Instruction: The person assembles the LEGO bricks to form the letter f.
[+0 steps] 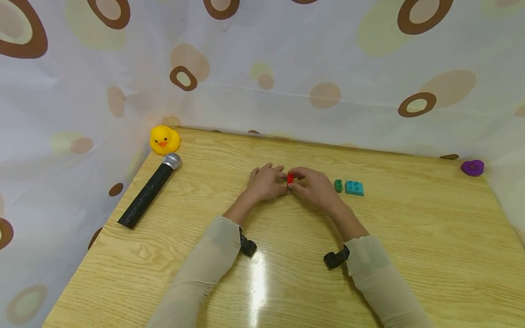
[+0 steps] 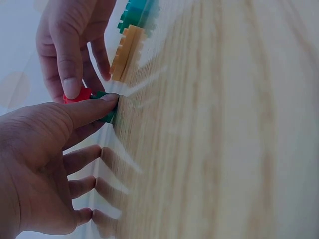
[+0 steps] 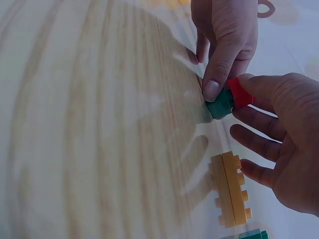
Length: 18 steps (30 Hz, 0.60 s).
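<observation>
My left hand (image 1: pixel 265 183) pinches a dark green toy brick (image 3: pixel 218 106) between thumb and finger, low at the wooden table. From the other side my right hand (image 1: pixel 316 187) holds a small red toy brick (image 1: pixel 290 178) by thumb and fingertips. The red one sits right at the green brick's studded top, tilted a little in the right wrist view. My left thumb covers much of the green brick in the left wrist view. Beside the right hand's fingers stands an orange-yellow studded block (image 3: pixel 229 189) with a seam along it; the head view hides it.
Right of the hands lie a small green brick (image 1: pixel 338 186) and a teal brick (image 1: pixel 354 188). A yellow rubber duck (image 1: pixel 165 140) and a black microphone (image 1: pixel 149 191) are at the left. Something purple (image 1: pixel 473 168) lies far right. A patterned curtain (image 1: pixel 262 105) borders the table (image 1: pixel 410 255).
</observation>
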{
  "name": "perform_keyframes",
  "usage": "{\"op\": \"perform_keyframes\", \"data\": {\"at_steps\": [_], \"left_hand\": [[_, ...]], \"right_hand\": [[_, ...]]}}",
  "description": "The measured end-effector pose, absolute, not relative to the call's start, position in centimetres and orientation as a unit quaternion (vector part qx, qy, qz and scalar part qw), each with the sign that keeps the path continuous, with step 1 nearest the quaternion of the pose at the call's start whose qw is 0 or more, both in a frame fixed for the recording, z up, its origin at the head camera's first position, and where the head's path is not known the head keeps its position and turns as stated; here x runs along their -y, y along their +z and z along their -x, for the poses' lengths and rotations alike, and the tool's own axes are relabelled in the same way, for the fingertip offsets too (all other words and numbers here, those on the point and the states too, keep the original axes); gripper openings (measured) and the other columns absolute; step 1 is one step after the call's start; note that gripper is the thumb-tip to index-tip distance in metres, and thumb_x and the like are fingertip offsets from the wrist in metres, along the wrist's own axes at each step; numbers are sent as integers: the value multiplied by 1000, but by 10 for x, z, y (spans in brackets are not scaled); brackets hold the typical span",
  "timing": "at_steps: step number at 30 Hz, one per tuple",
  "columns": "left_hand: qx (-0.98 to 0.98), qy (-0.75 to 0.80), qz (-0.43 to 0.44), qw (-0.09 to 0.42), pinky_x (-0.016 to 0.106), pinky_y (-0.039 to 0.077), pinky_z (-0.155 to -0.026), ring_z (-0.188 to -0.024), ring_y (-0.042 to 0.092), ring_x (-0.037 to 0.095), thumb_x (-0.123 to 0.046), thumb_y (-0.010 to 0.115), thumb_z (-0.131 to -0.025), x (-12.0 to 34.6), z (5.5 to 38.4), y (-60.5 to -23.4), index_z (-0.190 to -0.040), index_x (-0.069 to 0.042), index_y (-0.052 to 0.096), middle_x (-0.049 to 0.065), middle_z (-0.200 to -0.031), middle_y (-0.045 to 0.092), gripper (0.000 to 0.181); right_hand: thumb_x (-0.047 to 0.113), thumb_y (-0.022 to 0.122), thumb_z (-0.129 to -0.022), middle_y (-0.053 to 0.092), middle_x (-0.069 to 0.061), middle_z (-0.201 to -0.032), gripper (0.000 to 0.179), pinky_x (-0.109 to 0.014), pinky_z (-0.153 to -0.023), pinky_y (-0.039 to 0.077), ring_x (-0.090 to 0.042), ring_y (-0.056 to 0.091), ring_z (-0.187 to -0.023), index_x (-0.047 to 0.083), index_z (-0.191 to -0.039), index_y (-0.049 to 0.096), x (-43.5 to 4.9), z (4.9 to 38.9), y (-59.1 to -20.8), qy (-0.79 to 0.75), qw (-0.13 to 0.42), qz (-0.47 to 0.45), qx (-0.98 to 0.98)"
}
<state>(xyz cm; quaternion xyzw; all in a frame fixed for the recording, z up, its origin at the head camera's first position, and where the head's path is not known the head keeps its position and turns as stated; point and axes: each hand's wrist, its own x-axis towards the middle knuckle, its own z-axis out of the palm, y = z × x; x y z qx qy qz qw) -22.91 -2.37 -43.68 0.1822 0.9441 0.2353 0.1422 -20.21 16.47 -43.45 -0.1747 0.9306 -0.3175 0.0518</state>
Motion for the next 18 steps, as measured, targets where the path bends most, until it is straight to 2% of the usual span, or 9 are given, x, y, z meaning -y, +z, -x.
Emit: {"op": "perform_keyframes", "data": {"at_steps": [18], "left_hand": [[-945, 237, -179, 139, 57, 13, -126, -157, 22, 27, -45, 73, -92, 23, 227, -435, -141, -28, 62, -3, -162, 41, 53]], "right_hand": [[27, 66, -100, 69, -13, -130, 38, -53, -99, 53, -33, 66, -119, 8, -134, 63, -162, 205, -432, -306, 55, 184, -932]]}}
